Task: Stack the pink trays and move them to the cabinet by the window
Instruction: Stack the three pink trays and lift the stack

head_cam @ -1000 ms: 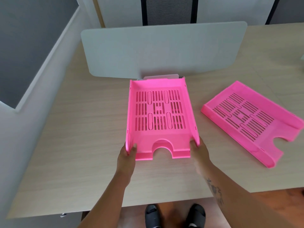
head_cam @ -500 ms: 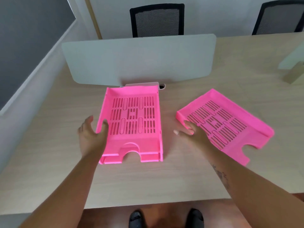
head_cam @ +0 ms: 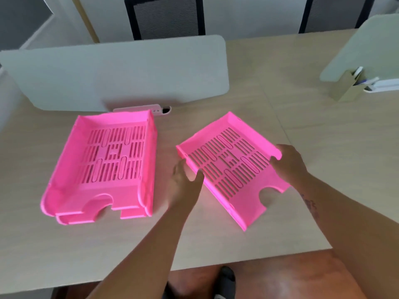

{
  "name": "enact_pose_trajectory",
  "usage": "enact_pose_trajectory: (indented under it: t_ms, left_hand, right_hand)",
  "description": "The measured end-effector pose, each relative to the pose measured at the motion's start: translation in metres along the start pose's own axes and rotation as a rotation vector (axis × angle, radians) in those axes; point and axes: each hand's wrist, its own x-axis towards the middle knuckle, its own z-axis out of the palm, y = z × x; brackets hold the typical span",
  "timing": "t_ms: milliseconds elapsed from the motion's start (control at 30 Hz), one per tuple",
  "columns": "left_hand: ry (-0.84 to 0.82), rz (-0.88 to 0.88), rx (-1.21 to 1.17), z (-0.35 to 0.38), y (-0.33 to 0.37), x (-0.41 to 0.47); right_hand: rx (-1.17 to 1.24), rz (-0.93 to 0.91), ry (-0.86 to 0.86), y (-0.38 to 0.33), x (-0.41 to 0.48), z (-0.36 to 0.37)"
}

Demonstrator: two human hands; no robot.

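Two pink slotted trays (head_cam: 101, 165) lie nested in a stack on the left of the wooden table (head_cam: 323, 134), their notched fronts toward me. A single pink tray (head_cam: 232, 167) sits at an angle to the right of the stack. My left hand (head_cam: 186, 182) grips that tray's left side wall, thumb inside. On the opposite wall, my right hand (head_cam: 289, 162) holds the right rim with fingers curled over it. Whether the tray rests on the table or is slightly lifted is unclear.
A grey desk divider (head_cam: 116, 72) stands behind the stack, with a small white power socket (head_cam: 142, 108) at its foot. At far right are a second divider (head_cam: 362, 46) and a cardboard pen holder (head_cam: 347, 85). Two black chairs (head_cam: 166, 16) stand beyond the table.
Both hands let go of the nested stack on the left and moved right. They now hold the single tray by its two sides. The view shifted right.
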Motion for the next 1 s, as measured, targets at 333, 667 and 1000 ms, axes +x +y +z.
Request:
enact_pose_trajectory:
  t_ms: [333,667,1000]
  left_hand:
    - [-0.193,-0.264,-0.091,0.07,-0.024,-0.048]
    - [-0.103,-0.028,-0.183,-0.05,0.047,0.022]
    - [0.117,-0.08,0.039,-0.266,0.003,0.074]
  right_hand:
    - [0.099,0.19,0.011,0.058,-0.009,0.01]
    - [0.539,-0.016,0.21,-0.034,-0.027,-0.02]
    - [0.788,-0.194,0.284,-0.242,-0.106,0.067]
